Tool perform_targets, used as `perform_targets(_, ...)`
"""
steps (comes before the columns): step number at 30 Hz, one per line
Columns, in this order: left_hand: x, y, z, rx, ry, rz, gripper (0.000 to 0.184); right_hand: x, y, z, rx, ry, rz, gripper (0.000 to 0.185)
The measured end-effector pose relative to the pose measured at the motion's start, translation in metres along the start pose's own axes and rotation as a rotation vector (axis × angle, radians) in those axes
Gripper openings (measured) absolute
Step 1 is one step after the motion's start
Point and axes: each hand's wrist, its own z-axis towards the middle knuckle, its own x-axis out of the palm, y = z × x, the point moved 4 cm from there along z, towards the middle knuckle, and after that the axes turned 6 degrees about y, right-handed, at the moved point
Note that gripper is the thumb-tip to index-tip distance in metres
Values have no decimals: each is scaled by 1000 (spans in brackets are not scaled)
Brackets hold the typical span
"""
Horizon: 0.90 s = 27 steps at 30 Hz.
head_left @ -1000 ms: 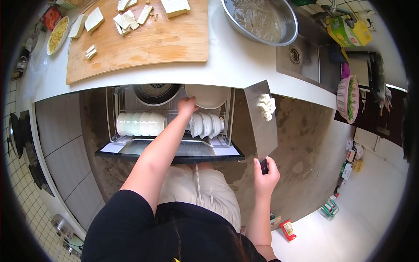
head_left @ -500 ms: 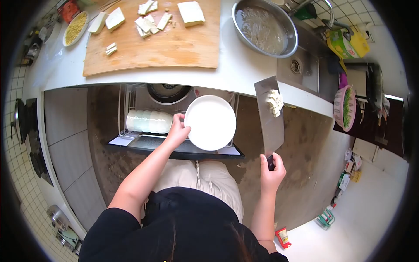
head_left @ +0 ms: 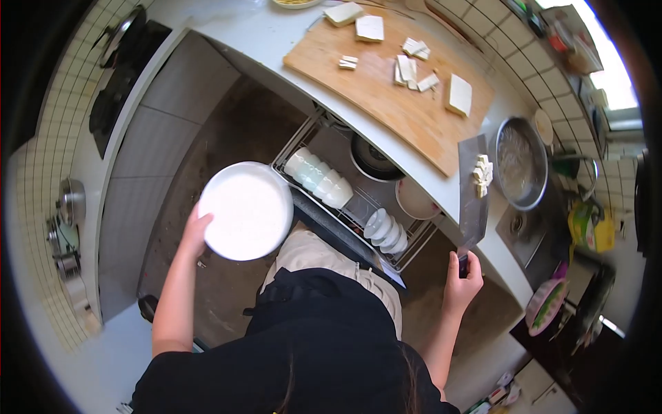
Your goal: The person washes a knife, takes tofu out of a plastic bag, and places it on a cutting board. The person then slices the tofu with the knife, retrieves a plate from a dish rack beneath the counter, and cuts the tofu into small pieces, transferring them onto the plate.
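Observation:
My left hand (head_left: 196,233) is closed on the rim of a round white plate (head_left: 247,211), held out left of the open drawer. In my right hand (head_left: 463,277) is the dark handle of a cleaver (head_left: 472,219), its blade pointing away from me. A small heap of diced tofu (head_left: 482,174) rests on the flat of the blade. Beyond, a wooden cutting board (head_left: 386,93) carries larger tofu blocks (head_left: 458,95) and several cut slices (head_left: 405,71).
An open pull-out drawer (head_left: 358,205) holds stacked bowls (head_left: 318,177), small white dishes (head_left: 386,231) and a dark pan (head_left: 376,157). A metal basin (head_left: 522,165) with soaking noodle-like strands stands beside the sink (head_left: 518,228). A pink basket (head_left: 547,306) of greens is at the right.
The plate in my left hand has moved left, away from above the drawer, uncovering small dishes there. My view has turned. The cleaver still carries the tofu.

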Motion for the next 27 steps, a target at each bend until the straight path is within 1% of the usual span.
perform_targets(2,-73,29,-39,-87,-121,-56,55,8,15,16,-70,40,0,24)
perform_targets(3,-125,67,-56,-146,-227,-83,56,13,22,22,-113,55,-8,24)
perform_targets(4,-150,80,-85,-251,-342,-51,52,16,29,28,-155,67,-15,24)
perform_targets(5,-173,95,-109,-408,-477,71,47,19,35,32,-157,85,-14,25)
perform_targets(6,-197,109,-133,-569,-590,79,38,22,43,34,-196,95,-20,25)
perform_targets(7,-272,180,-152,-664,-598,104,34,24,50,37,-237,106,-27,26)
perform_targets(8,-335,239,-175,-717,-798,338,33,24,55,39,-280,112,-35,26)
perform_targets(9,-337,241,-206,-840,-857,331,33,25,56,40,-289,119,-34,28)
perform_targets(11,-314,244,-246,-952,-902,187,34,22,64,39,-333,122,-79,29)
perform_targets(15,-272,274,-265,-1020,-857,-70,36,21,65,33,-384,104,-101,31)
perform_targets(16,-257,279,-259,-1015,-822,-121,36,22,65,33,-400,103,-97,31)
perform_targets(17,-241,281,-246,-997,-778,-165,37,23,67,32,-371,125,-87,30)
perform_targets(19,-211,274,-198,-896,-668,-209,38,26,66,33,-359,130,-70,29)
perform_targets(20,-198,265,-169,-809,-612,-186,39,26,65,32,-353,134,-64,29)
perform_targets(21,-198,256,-133,-700,-511,23,39,27,64,32,-347,143,-75,29)
perform_targets(22,-177,228,-98,-489,-530,-70,40,28,64,34,-346,151,-85,29)
perform_targets(23,-156,188,-65,-314,-484,-102,39,29,66,37,-350,156,-93,29)
perform_targets(24,-136,149,-38,-195,-486,-162,36,30,69,39,-364,154,-109,29)
perform_targets(26,-113,79,5,-39,-504,55,36,32,73,43,-385,155,-144,30)
perform_targets(27,-95,37,20,-23,-453,116,36,35,76,46,-402,145,-165,31)
